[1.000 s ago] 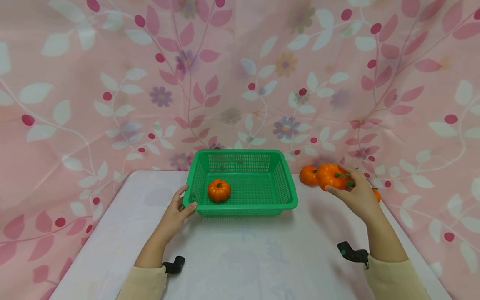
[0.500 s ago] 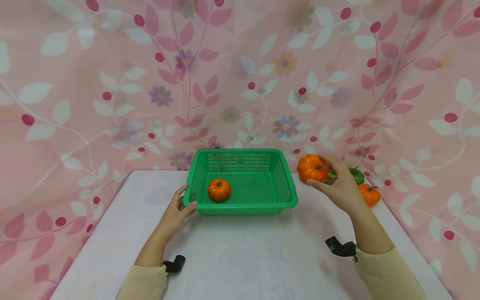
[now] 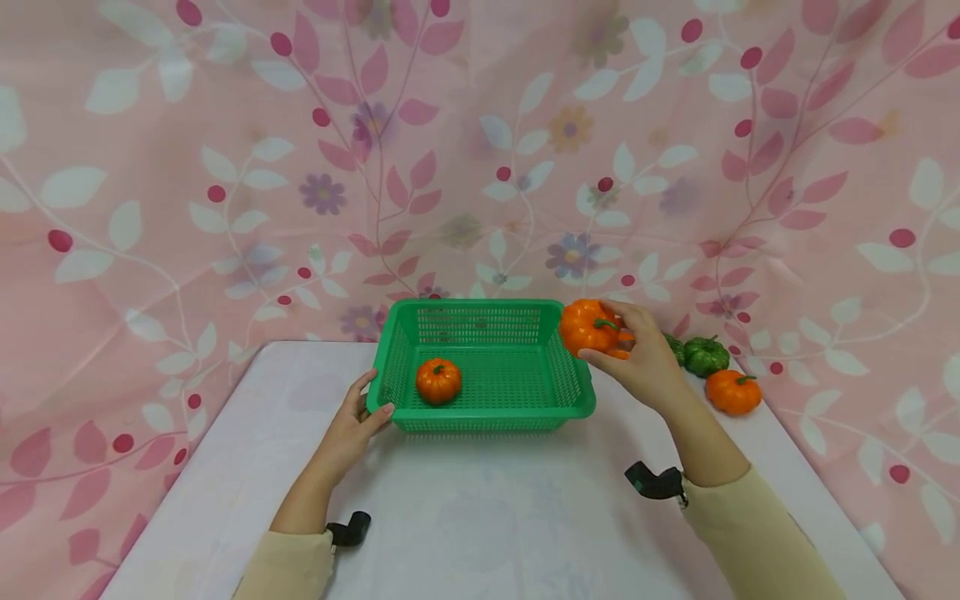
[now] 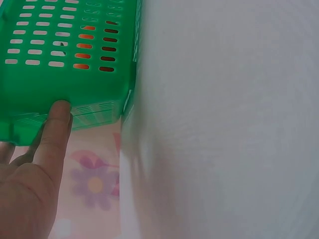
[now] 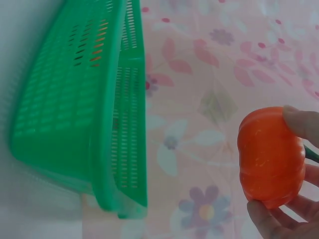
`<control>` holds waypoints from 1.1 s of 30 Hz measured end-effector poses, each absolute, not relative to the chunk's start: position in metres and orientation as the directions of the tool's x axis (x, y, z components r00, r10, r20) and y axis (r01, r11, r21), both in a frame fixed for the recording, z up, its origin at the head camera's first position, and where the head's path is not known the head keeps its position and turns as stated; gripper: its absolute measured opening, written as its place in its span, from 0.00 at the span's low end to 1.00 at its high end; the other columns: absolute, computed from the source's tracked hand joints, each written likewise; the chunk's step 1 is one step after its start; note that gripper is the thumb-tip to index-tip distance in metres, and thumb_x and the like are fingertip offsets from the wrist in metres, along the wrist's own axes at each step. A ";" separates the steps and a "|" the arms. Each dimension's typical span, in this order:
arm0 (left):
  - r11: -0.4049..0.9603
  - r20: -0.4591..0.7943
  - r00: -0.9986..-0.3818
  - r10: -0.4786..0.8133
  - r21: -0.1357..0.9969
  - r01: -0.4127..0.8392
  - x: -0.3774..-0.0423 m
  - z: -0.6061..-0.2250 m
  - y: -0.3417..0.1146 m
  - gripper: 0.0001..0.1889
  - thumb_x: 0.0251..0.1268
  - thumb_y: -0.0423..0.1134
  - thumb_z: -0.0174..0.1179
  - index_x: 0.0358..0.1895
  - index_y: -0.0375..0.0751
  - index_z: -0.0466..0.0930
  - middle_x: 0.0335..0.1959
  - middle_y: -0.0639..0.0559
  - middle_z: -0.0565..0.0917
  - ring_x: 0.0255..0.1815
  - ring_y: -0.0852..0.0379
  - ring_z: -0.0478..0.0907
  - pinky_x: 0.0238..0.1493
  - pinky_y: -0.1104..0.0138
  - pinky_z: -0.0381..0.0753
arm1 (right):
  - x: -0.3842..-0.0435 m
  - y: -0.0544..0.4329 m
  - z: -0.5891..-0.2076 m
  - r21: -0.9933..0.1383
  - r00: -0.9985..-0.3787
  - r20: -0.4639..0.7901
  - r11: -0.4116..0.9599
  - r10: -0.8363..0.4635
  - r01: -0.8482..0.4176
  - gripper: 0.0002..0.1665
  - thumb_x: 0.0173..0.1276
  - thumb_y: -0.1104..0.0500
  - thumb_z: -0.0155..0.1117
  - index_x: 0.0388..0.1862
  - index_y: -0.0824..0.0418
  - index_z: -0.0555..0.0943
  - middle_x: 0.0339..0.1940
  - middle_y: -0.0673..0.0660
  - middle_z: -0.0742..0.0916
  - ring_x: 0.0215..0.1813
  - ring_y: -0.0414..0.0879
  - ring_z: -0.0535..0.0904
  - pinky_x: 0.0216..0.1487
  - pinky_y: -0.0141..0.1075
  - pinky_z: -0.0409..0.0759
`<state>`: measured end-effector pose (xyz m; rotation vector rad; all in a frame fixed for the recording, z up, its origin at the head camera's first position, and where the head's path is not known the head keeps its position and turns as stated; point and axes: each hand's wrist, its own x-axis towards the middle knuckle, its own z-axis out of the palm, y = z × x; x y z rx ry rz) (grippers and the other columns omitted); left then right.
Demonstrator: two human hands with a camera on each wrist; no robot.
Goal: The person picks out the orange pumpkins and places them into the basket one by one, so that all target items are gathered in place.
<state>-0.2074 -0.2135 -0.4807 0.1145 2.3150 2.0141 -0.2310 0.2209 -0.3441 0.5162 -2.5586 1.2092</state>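
A green plastic basket [image 3: 480, 414] with slotted walls stands on the white table. In it, toward the left, sits a small orange pumpkin [image 3: 438, 381]. My left hand [image 3: 354, 429] holds the basket's front left corner, thumb on the front side and fingers on the left side. In the left wrist view the thumb [image 4: 59, 117] lies against the green wall. My right hand [image 3: 641, 358] pinches a larger orange pumpkin [image 3: 587, 327] between thumb and fingers, raised by the basket's right rim. In the right wrist view this pumpkin [image 5: 271, 157] is apart from the basket.
Right of the basket, a green pumpkin [image 3: 706, 357] and an orange pumpkin [image 3: 733, 392] lie near the table's right edge. Another green one [image 3: 675, 348] and more orange are partly hidden behind my right hand. A pink floral cloth [image 3: 480, 167] hangs behind the table.
My right hand has carried the larger orange pumpkin left and slightly up, from the pumpkins at the right to the basket's right rim. My left hand and the basket have stayed in place.
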 end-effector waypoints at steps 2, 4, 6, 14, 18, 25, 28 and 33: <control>0.142 -0.001 -0.995 0.102 0.990 0.014 -0.207 -0.482 -0.214 0.41 0.75 0.42 0.59 0.82 0.53 0.42 0.73 0.32 0.62 0.69 0.40 0.68 0.61 0.65 0.77 | -0.233 0.216 -0.342 -0.689 -0.903 0.374 0.589 -0.209 -0.422 0.46 0.63 0.49 0.75 0.76 0.58 0.66 0.70 0.63 0.69 0.62 0.61 0.69 0.59 0.58 0.79; 0.142 0.001 -0.995 0.101 0.990 0.015 -0.207 -0.482 -0.214 0.42 0.74 0.42 0.59 0.82 0.53 0.43 0.73 0.32 0.62 0.69 0.40 0.68 0.61 0.65 0.78 | -0.237 0.211 -0.341 -0.689 -0.900 0.374 0.583 -0.221 -0.430 0.46 0.63 0.49 0.75 0.77 0.57 0.66 0.70 0.63 0.69 0.61 0.61 0.71 0.57 0.57 0.81; 0.144 0.001 -0.995 0.101 0.989 0.016 -0.207 -0.482 -0.214 0.42 0.75 0.42 0.59 0.82 0.52 0.42 0.73 0.32 0.62 0.69 0.40 0.68 0.61 0.65 0.78 | -0.241 0.206 -0.339 -0.684 -0.892 0.386 0.575 -0.237 -0.449 0.46 0.63 0.50 0.75 0.76 0.57 0.66 0.70 0.63 0.70 0.60 0.60 0.71 0.55 0.56 0.82; 0.144 -0.005 -0.995 0.099 0.990 0.010 -0.208 -0.482 -0.213 0.40 0.75 0.38 0.58 0.82 0.52 0.43 0.73 0.31 0.62 0.69 0.40 0.68 0.62 0.63 0.77 | -0.256 0.186 -0.333 -0.701 -0.891 0.347 0.551 -0.291 -0.453 0.46 0.62 0.52 0.76 0.76 0.57 0.66 0.70 0.61 0.70 0.62 0.58 0.67 0.61 0.57 0.78; 0.138 -0.011 -0.996 0.094 0.990 0.002 -0.207 -0.482 -0.213 0.41 0.75 0.38 0.58 0.82 0.52 0.43 0.73 0.32 0.62 0.68 0.40 0.69 0.62 0.62 0.77 | -0.268 0.175 -0.330 -0.674 -0.885 0.331 0.574 -0.328 -0.465 0.46 0.62 0.49 0.77 0.75 0.57 0.67 0.69 0.61 0.71 0.62 0.57 0.68 0.60 0.55 0.79; 0.128 -0.013 -0.995 0.094 0.992 -0.001 -0.207 -0.481 -0.212 0.40 0.76 0.38 0.58 0.82 0.53 0.43 0.73 0.32 0.62 0.69 0.40 0.68 0.63 0.61 0.76 | -0.285 0.156 -0.326 -0.620 -0.879 0.286 0.626 -0.381 -0.473 0.46 0.62 0.45 0.76 0.74 0.57 0.68 0.69 0.59 0.72 0.61 0.57 0.70 0.58 0.52 0.80; 0.126 -0.009 -0.995 0.098 0.992 0.003 -0.206 -0.481 -0.212 0.40 0.76 0.37 0.57 0.82 0.53 0.42 0.73 0.32 0.62 0.69 0.40 0.68 0.62 0.63 0.77 | -0.291 0.146 -0.326 -0.616 -0.884 0.260 0.638 -0.388 -0.461 0.45 0.61 0.45 0.76 0.73 0.56 0.69 0.67 0.59 0.73 0.61 0.57 0.71 0.61 0.52 0.79; 0.118 -0.001 -0.995 0.105 0.993 0.012 -0.207 -0.482 -0.211 0.40 0.76 0.37 0.57 0.82 0.52 0.42 0.73 0.32 0.62 0.69 0.39 0.68 0.61 0.64 0.78 | -0.304 0.132 -0.329 -0.599 -0.871 0.238 0.641 -0.430 -0.480 0.45 0.60 0.46 0.77 0.73 0.57 0.69 0.66 0.61 0.73 0.62 0.56 0.71 0.64 0.51 0.76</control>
